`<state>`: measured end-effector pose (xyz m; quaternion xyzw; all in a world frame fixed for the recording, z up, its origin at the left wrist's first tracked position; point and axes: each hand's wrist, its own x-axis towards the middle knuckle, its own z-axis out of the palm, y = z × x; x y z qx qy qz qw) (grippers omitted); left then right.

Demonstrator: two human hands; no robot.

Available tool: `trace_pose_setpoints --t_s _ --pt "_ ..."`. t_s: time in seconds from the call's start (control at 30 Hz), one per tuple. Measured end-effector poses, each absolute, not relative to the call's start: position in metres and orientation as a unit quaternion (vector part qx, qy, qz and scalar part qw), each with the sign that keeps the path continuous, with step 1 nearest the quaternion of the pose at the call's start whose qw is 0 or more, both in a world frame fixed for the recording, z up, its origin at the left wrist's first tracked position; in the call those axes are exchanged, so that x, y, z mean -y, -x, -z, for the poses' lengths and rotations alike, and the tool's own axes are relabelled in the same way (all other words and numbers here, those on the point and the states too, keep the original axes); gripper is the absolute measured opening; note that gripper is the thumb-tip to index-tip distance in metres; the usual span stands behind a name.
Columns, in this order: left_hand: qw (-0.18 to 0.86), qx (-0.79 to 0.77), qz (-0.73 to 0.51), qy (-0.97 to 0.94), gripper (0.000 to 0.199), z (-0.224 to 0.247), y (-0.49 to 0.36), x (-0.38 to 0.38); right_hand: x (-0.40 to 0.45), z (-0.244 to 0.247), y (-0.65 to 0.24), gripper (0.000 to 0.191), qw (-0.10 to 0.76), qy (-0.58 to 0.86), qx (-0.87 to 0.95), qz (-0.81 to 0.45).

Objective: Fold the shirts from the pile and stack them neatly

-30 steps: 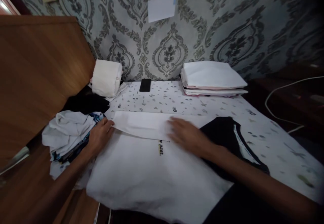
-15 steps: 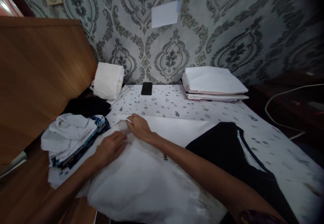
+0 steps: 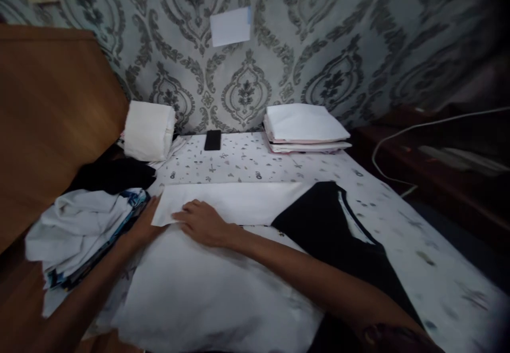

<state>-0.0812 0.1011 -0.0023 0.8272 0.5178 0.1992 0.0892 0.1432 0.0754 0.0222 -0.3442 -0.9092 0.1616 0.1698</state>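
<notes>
Clock positions refer to the centre of the head view. Compared with the frame 0.5 s earlier, the view is displaced, so the surroundings sit farther toward 9 o'clock. The right hand (image 3: 203,225) is off the far corner of the folded strip (image 3: 243,200) and lies palm down on the near edge, between 7 and 8 o'clock; its fingers are loosely spread over the cloth. The left hand (image 3: 147,224), previously near the right wrist, is at the strip's end, at 8 o'clock. Its fingertips are partly hidden, so whether it grips cannot be told. The strip now lies flatter, with a straighter end.

The white shirt (image 3: 211,294) extends from the strip toward 6 o'clock; its black section (image 3: 334,225), with the neck opening, is at 4 o'clock. The shirt lies on a patterned sheet (image 3: 239,166).

Surrounding items:
- Folded stack (image 3: 306,123): 2 o'clock.
- Flat black object (image 3: 212,140): 10 o'clock.
- Cream folded cloth (image 3: 147,131): between 9 and 10 o'clock.
- Black cloth (image 3: 113,175): 9 o'clock, beside the wooden panel (image 3: 51,124).
- Crumpled pile (image 3: 75,225): between 8 and 9 o'clock, just beside the left hand.
- White cable (image 3: 376,153): 3 o'clock, well apart from both hands.

Obstructions: the right forearm (image 3: 295,265) crosses the shirt diagonally and hides part of it. The left forearm (image 3: 95,276) covers the near side of the pile.
</notes>
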Motion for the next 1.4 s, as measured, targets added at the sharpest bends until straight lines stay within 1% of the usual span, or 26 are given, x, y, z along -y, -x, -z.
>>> trace_pose_setpoints --t_s 0.07,0.1,0.17,0.23,0.3,0.37,0.4,0.47,0.53,0.57,0.7,0.87,1.07,1.17,1.23,1.3,1.4 --pt "0.09 -0.523 -0.163 -0.832 0.056 -0.003 0.097 -0.098 -0.068 -0.024 -0.157 0.039 0.172 0.318 0.916 -0.173" --pt "0.089 -0.531 -0.13 -0.833 0.055 -0.006 0.106 -0.099 -0.066 -0.026 -0.167 0.042 0.173 0.315 0.915 -0.182" --pt "0.081 -0.549 -0.05 -0.83 0.047 -0.016 0.119 -0.105 -0.063 -0.031 -0.196 0.044 0.173 0.335 0.905 -0.199" --pt "0.055 -0.566 0.029 -0.822 0.04 -0.029 0.121 -0.11 -0.066 -0.034 -0.235 0.042 0.177 0.392 0.88 -0.201" --pt "0.001 -0.58 0.051 -0.813 0.04 -0.043 0.103 -0.112 -0.071 -0.032 -0.278 0.042 0.188 0.48 0.838 -0.179" --pt "-0.04 -0.582 -0.002 -0.813 0.045 -0.053 0.067 -0.111 -0.079 -0.026 -0.32 0.043 0.187 0.575 0.785 -0.132" --pt "-0.038 -0.574 -0.043 -0.817 0.049 -0.054 0.045 -0.11 -0.082 -0.022 -0.339 0.045 0.174 0.618 0.759 -0.111" --pt "0.014 -0.543 -0.086 -0.835 0.058 -0.047 0.001 -0.11 -0.086 -0.011 -0.369 0.05 0.131 0.674 0.722 -0.083" --pt "0.053 -0.514 -0.075 -0.853 0.065 -0.03 -0.029 -0.113 -0.086 -0.001 -0.393 0.056 0.095 0.694 0.711 -0.07" --pt "0.057 -0.505 -0.061 -0.859 0.067 -0.02 -0.036 -0.116 -0.085 0.003 -0.402 0.058 0.083 0.697 0.709 -0.065" --pt "0.011 -0.518 -0.026 -0.855 0.068 0.013 -0.015 -0.131 -0.08 0.011 -0.432 0.064 0.063 0.731 0.677 -0.052" --pt "-0.004 -0.571 -0.013 -0.821 0.071 0.013 0.036 -0.137 -0.083 0.013 -0.45 0.062 0.066 0.77 0.632 -0.056" --pt "0.0 -0.599 -0.055 -0.799 0.064 -0.001 0.052 -0.13 -0.072 0.011 -0.454 0.054 0.113 0.776 0.62 -0.022" --pt "-0.014 -0.584 -0.087 -0.807 0.057 -0.011 0.044 -0.121 -0.038 0.0 -0.453 0.048 0.158 0.76 0.63 0.019" --pt "-0.022 -0.568 -0.126 -0.813 0.052 -0.02 0.029 -0.111 -0.009 -0.01 -0.45 0.04 0.176 0.76 0.625 0.021" --pt "0.013 -0.531 -0.164 -0.831 0.047 -0.028 0.003 -0.098 0.019 -0.02 -0.445 0.035 0.16 0.782 0.602 -0.01" --pt "0.132 -0.406 -0.192 -0.884 0.037 -0.036 -0.053 -0.072 0.051 -0.028 -0.437 0.036 0.104 0.812 0.57 -0.07"
